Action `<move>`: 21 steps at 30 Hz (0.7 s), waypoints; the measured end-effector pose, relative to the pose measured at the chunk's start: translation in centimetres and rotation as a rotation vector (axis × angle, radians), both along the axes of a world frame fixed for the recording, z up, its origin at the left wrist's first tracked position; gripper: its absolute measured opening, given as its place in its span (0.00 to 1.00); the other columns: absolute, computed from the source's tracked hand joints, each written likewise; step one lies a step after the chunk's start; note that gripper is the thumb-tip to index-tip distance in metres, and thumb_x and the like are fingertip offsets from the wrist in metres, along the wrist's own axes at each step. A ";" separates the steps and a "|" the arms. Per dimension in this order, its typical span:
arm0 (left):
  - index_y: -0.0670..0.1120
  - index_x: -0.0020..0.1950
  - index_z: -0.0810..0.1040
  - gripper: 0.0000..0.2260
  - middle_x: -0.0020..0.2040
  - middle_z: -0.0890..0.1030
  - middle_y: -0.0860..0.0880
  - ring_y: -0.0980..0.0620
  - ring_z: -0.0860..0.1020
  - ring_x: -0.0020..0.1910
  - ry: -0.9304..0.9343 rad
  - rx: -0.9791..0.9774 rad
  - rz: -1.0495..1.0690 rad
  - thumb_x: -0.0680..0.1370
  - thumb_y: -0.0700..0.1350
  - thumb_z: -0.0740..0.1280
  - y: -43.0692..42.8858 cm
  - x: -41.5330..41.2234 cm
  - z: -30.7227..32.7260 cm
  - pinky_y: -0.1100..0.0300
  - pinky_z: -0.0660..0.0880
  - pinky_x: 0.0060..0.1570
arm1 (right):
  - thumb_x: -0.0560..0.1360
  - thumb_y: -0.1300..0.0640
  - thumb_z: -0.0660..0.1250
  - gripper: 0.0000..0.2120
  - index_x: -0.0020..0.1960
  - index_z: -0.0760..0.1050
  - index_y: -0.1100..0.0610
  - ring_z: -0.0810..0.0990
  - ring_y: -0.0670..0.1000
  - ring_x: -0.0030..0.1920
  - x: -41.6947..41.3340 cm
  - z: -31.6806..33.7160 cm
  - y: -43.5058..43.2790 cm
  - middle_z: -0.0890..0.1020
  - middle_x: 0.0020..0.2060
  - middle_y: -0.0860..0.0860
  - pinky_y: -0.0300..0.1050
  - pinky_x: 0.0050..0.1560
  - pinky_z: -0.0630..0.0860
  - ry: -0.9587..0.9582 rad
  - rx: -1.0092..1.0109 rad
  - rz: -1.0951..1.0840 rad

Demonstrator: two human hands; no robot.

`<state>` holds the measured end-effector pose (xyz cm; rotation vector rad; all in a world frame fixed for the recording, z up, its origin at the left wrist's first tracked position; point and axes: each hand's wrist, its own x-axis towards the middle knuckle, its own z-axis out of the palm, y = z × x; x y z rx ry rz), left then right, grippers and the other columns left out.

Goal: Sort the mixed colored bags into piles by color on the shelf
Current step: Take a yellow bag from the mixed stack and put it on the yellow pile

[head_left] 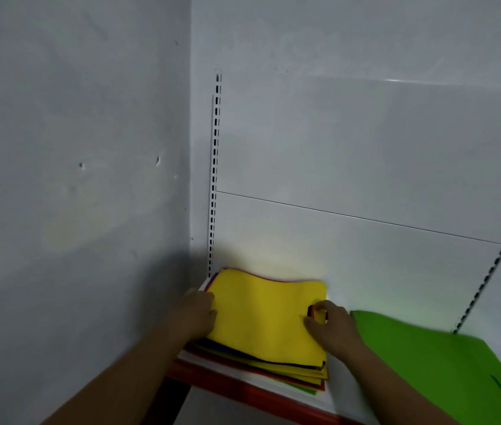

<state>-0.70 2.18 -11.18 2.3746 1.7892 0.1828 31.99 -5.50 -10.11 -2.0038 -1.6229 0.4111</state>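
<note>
1. Presently, at far left: a bare grey wall (74,179), marked with small dents, meets white back panels at a slotted upright rail (214,179).
2. The left hand (195,314) rests on the left edge of the mixed stack (237,352). Whether its fingers grip or merely press cannot be told.
3. The stack sits in the shelf's left corner with a yellow bag (264,317) uppermost and blue, red and green edges showing beneath. It is judged unsorted and the bulk of the work.
4. The right hand (331,329) pinches the yellow bag's right edge between thumb and curled fingers, raising it slightly.
5. To the right, just apart from the stack, a green bag (445,363) lies flat, judged the start of a green pile. No other colour pile is in view.
6. The shelf (342,391) is white with a red front lip. A second slotted rail (494,265) stands at far right.
</note>
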 end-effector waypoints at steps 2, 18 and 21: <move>0.51 0.61 0.73 0.15 0.58 0.75 0.46 0.48 0.75 0.55 0.002 0.036 -0.019 0.81 0.58 0.58 0.0 -0.2 -0.1 0.51 0.76 0.54 | 0.75 0.45 0.72 0.20 0.63 0.76 0.52 0.78 0.48 0.44 -0.1 -0.1 0.1 0.80 0.59 0.53 0.40 0.40 0.72 0.011 0.035 -0.024; 0.54 0.65 0.75 0.12 0.62 0.79 0.52 0.52 0.77 0.58 -0.518 -0.058 -0.010 0.81 0.51 0.64 -0.9 2.8 0.6 0.58 0.75 0.57 | 0.76 0.55 0.72 0.05 0.46 0.82 0.58 0.84 0.57 0.43 1.8 0.9 -1.4 0.84 0.44 0.57 0.48 0.39 0.80 0.488 0.043 -0.191; 0.54 0.60 0.78 0.09 0.60 0.80 0.52 0.52 0.77 0.59 -0.759 -0.098 0.043 0.80 0.47 0.68 -0.6 3.2 0.8 0.57 0.75 0.57 | 0.77 0.56 0.71 0.07 0.51 0.82 0.59 0.83 0.56 0.45 2.2 1.1 -1.3 0.83 0.45 0.56 0.48 0.44 0.79 0.396 0.063 -0.158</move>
